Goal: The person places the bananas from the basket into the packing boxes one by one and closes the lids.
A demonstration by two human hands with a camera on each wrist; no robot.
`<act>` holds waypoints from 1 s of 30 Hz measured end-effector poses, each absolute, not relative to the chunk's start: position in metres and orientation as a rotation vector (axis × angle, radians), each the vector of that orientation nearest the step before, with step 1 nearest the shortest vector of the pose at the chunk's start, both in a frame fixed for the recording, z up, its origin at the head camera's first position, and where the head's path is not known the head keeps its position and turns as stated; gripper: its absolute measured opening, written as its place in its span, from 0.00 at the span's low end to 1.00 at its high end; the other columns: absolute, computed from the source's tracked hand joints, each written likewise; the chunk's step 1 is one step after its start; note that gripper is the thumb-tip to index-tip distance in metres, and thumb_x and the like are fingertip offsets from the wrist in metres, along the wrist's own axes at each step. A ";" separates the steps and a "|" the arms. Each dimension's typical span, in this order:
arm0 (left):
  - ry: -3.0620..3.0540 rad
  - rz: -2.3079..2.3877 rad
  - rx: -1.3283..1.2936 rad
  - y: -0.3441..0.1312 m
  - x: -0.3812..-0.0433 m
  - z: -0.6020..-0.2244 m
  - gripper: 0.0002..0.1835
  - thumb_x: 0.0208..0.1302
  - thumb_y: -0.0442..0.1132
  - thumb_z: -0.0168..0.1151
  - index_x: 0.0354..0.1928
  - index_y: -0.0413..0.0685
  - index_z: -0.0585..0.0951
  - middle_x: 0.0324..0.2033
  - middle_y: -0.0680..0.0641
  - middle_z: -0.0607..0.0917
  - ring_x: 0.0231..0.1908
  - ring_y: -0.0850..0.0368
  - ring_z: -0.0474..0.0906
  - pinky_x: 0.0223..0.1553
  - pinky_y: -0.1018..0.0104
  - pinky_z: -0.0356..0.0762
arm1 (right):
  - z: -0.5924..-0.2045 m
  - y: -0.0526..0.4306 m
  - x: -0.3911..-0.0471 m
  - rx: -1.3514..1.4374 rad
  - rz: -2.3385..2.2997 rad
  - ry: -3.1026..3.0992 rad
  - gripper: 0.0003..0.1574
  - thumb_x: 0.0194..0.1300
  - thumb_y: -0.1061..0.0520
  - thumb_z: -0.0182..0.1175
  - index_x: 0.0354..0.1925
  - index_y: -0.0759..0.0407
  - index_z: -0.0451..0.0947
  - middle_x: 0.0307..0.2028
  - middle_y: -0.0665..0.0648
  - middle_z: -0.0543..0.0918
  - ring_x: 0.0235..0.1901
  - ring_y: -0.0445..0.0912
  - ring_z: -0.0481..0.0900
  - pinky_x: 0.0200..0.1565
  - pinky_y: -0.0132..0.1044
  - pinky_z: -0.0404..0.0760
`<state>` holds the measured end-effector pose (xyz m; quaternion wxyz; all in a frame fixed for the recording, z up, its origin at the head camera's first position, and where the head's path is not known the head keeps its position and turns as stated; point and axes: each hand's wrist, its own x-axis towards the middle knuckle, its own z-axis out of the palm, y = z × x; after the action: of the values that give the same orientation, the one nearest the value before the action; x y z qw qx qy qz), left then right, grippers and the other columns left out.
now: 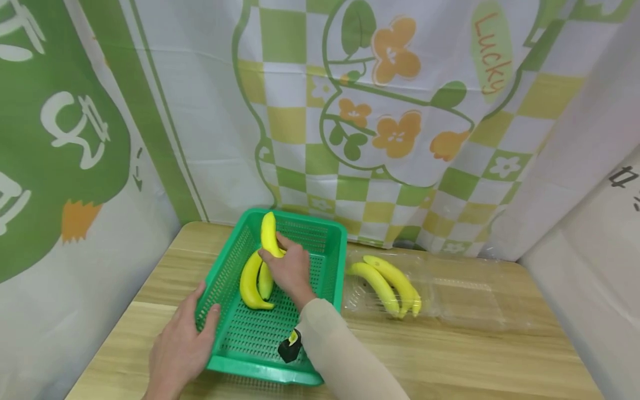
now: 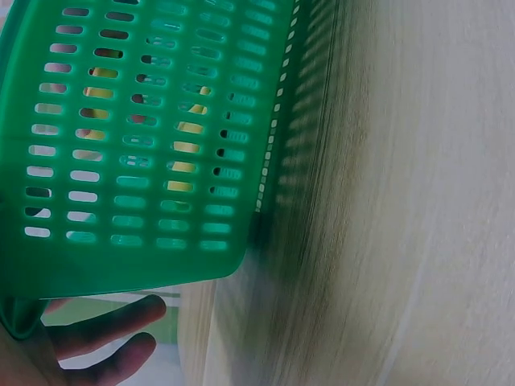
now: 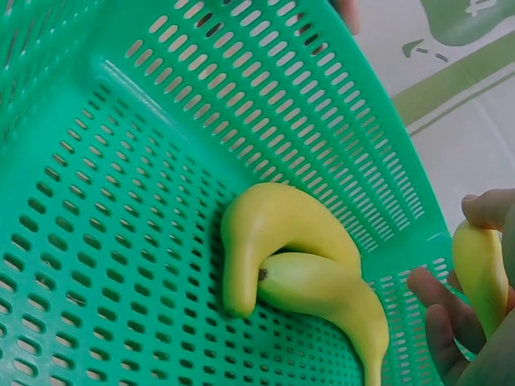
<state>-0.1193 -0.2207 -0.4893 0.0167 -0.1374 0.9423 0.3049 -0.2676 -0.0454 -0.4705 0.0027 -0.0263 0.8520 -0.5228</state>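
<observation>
A yellow banana point(image 1: 269, 233) stands nearly upright in my right hand point(image 1: 291, 270), pinched between thumb and fingers above the far half of a green perforated basket point(image 1: 265, 375). In the right wrist view the held banana point(image 3: 480, 273) is at the right edge, partly hidden by the hand. Two bananas lie on the basket floor, one curved banana point(image 3: 282, 213) overlapping another banana point(image 3: 338, 293). My left hand point(image 1: 182, 339) holds the basket's left side, thumb over the rim. In the left wrist view its fingers point(image 2: 113, 330) extend past the basket's end wall.
Right of the basket, a clear plastic box point(image 1: 350, 303) holds several bananas point(image 1: 395, 278), its transparent lid point(image 1: 475, 294) folded out to the right. All stands on a wood-grain table point(image 1: 435, 361). A printed curtain point(image 1: 320, 161) hangs close behind, with cloth walls at both sides.
</observation>
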 end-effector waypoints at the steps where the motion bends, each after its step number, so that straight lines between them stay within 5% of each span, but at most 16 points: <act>1: 2.925 0.943 -0.430 -0.220 -0.120 -0.489 0.40 0.82 0.67 0.34 0.87 0.60 0.46 0.83 0.35 0.57 0.71 0.18 0.65 0.57 0.21 0.76 | -0.470 -0.043 -0.268 -0.091 -1.655 2.666 0.39 0.69 0.45 0.73 0.74 0.50 0.75 0.64 0.55 0.87 0.36 0.41 0.90 0.31 0.29 0.87; 5: 2.916 0.933 -0.439 -0.220 -0.120 -0.489 0.40 0.82 0.67 0.34 0.87 0.60 0.45 0.83 0.35 0.56 0.70 0.17 0.66 0.56 0.22 0.77 | -0.468 -0.033 -0.271 -0.123 -1.696 2.669 0.39 0.68 0.46 0.73 0.74 0.51 0.75 0.63 0.55 0.87 0.40 0.44 0.91 0.34 0.30 0.86; 9: 2.912 0.927 -0.438 -0.220 -0.120 -0.490 0.40 0.82 0.67 0.33 0.87 0.59 0.44 0.83 0.34 0.56 0.70 0.16 0.66 0.56 0.22 0.77 | -0.467 -0.022 -0.273 -0.120 -1.699 2.722 0.39 0.68 0.45 0.73 0.73 0.50 0.77 0.61 0.54 0.89 0.58 0.52 0.85 0.46 0.35 0.84; 13: 2.916 0.924 -0.435 -0.220 -0.121 -0.490 0.40 0.82 0.67 0.33 0.87 0.59 0.44 0.83 0.34 0.56 0.70 0.17 0.65 0.56 0.22 0.76 | -0.469 -0.012 -0.276 -0.082 -1.731 2.702 0.39 0.68 0.43 0.73 0.73 0.49 0.77 0.61 0.53 0.89 0.66 0.55 0.79 0.47 0.37 0.83; 25: 2.918 0.931 -0.424 -0.222 -0.121 -0.492 0.40 0.83 0.67 0.33 0.87 0.59 0.43 0.84 0.34 0.55 0.71 0.17 0.64 0.58 0.21 0.74 | -0.481 -0.007 -0.282 -0.133 -1.786 2.679 0.37 0.65 0.46 0.76 0.70 0.39 0.79 0.58 0.50 0.90 0.42 0.42 0.83 0.29 0.29 0.78; 30: 2.914 0.938 -0.426 -0.222 -0.121 -0.492 0.41 0.82 0.67 0.33 0.87 0.59 0.44 0.84 0.35 0.55 0.71 0.17 0.64 0.58 0.21 0.74 | -0.481 -0.005 -0.283 -0.141 -1.792 2.705 0.38 0.64 0.47 0.77 0.70 0.38 0.79 0.58 0.49 0.90 0.40 0.40 0.80 0.30 0.28 0.76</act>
<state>-0.1212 -0.2216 -0.4918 0.0256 -0.1376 0.9425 0.3033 -0.2834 -0.0054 -0.4806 -0.0532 -0.0434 0.8317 -0.5510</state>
